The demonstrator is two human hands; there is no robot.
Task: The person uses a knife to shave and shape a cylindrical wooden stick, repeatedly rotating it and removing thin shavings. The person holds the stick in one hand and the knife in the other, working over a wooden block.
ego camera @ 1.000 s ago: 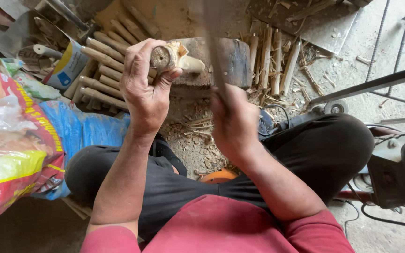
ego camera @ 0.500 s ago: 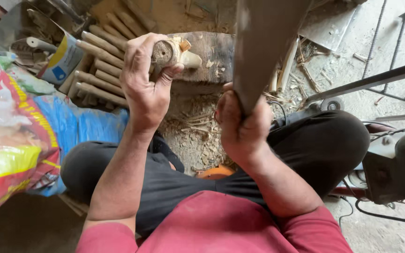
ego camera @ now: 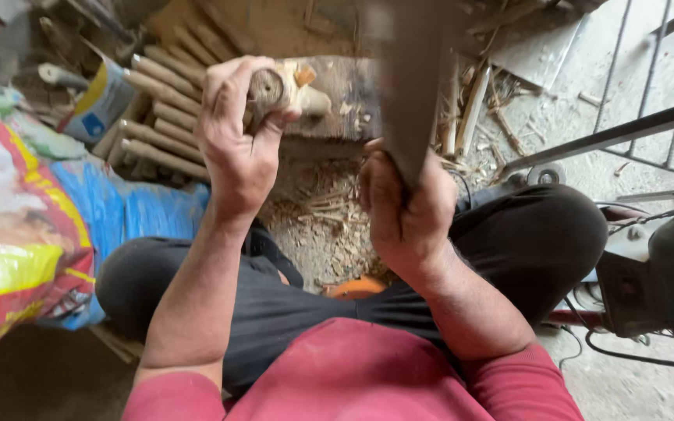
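Observation:
My left hand [ego camera: 235, 140] grips a short round wooden stick [ego camera: 268, 90], held upright with its cut end facing me, over a worn wooden chopping block [ego camera: 349, 105]. My right hand [ego camera: 407, 210] is closed on the handle of a broad flat blade [ego camera: 409, 78], raised close to the camera and blurred. The blade stands to the right of the stick, apart from it. I sit cross-legged in dark trousers, with wood chips [ego camera: 321, 226] on the ground between my knees.
A row of cut wooden sticks [ego camera: 157, 117] lies at the upper left beside a tin can [ego camera: 99, 101]. Colourful plastic sacks [ego camera: 17, 234] fill the left. More split sticks [ego camera: 470, 109] lie right of the block. A metal rail [ego camera: 610, 132] and a dark machine [ego camera: 672, 273] stand at right.
My right hand has lifted the blade higher and closer to the camera. My left hand keeps the stick on the block, barely shifted.

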